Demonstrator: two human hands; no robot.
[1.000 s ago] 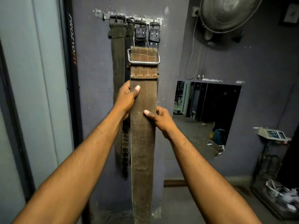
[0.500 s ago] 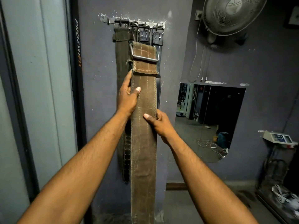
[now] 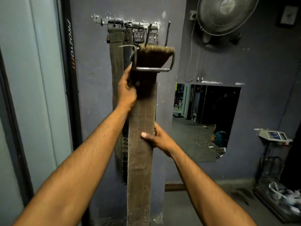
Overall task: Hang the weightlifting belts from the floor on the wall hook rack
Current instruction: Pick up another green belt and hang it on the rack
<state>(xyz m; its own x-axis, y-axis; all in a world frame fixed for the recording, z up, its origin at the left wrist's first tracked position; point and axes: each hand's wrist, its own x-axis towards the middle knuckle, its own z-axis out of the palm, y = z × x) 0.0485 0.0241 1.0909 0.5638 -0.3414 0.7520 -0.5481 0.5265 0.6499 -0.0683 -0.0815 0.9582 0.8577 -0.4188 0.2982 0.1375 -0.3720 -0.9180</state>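
The left hand [image 3: 126, 92] grips the brown belt [image 3: 140, 144] near its top; the right hand [image 3: 158, 139] grips it lower down. The metal buckle [image 3: 153, 61] is tipped toward the camera, below the wall rack [image 3: 127, 23], where other belts [image 3: 116, 62] hang.

You stood in a gym: belts [image 3: 116, 66] hung on a wall rack [image 3: 127, 23], beside a mirror [image 3: 205, 121] and fan [image 3: 226, 15].
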